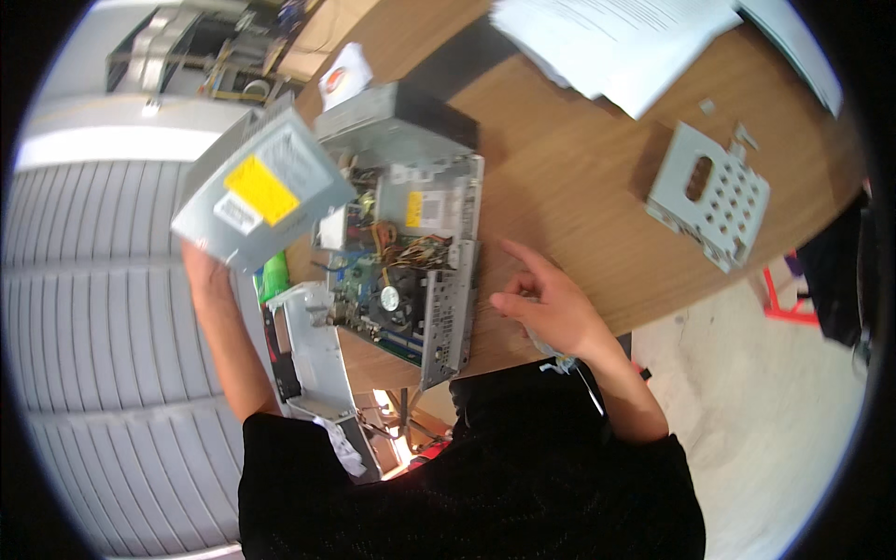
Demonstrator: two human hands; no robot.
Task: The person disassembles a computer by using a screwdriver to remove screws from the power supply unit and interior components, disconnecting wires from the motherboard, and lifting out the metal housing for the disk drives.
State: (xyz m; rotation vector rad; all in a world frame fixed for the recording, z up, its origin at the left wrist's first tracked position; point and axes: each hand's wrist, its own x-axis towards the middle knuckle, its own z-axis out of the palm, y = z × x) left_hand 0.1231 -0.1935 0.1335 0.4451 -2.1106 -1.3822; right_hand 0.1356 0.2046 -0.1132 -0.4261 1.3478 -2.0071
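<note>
My left hand (198, 256) holds up a silver metal part (271, 191) with yellow and white labels. Most of its fingers are hidden behind that part. Just to the right stands an opened computer case (448, 308) on the table, showing a fan (392, 297), a circuit board and bundled wires. My right hand (551, 303) hovers beside the case's right edge, its index finger stretched out and thumb apart, with nothing visible in it. A string-like band circles the right wrist.
A perforated metal bracket (737, 203) lies on the wooden table (569, 177) at right. Papers (607, 42) cover the far edge. Left of the case are another open metal casing (317, 341) and a green object (273, 277). A red frame (782, 299) stands beyond the table at right.
</note>
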